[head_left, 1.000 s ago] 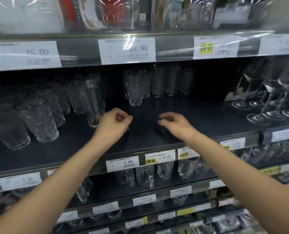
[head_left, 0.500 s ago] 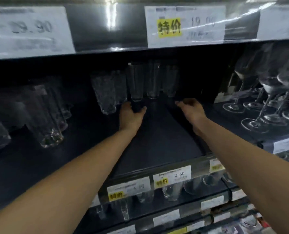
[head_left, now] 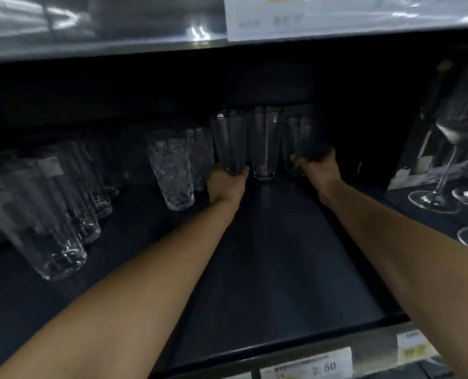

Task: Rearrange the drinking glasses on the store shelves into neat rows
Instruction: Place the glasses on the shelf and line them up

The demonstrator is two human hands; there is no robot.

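Since half a second ago, your right grip (head_left: 316,169) has gone from lying open beside the back row to closing on a glass. Your left grip (head_left: 226,184) stays at the foot of its own glass.

Item 1: left tall glass (head_left: 228,143), plain, upright, at the back of the shelf (head_left: 268,269). Your left grip holds it at the base, thumb on its right side and fingers round its left.

Item 2: middle tall glass (head_left: 264,143), plain, upright, standing between the two held glasses. Neither grip touches it.

Item 3: right tall glass (head_left: 302,138), dim and partly blurred. Your right grip is curled round its lower part, thumb on the near left.

Item 4: patterned tumbler (head_left: 172,173), upright, just left of your left grip. More of the same kind stand close behind it.

Item 5: ribbed tumblers (head_left: 49,214), a loose cluster at the left end of the shelf, well apart from your hands and blurred.

Item 6: wine glasses (head_left: 446,165), stemmed, at the right end, with a box (head_left: 416,160) behind them.

Item 7: price label (head_left: 306,365) on the shelf's front edge, reading 2.60.
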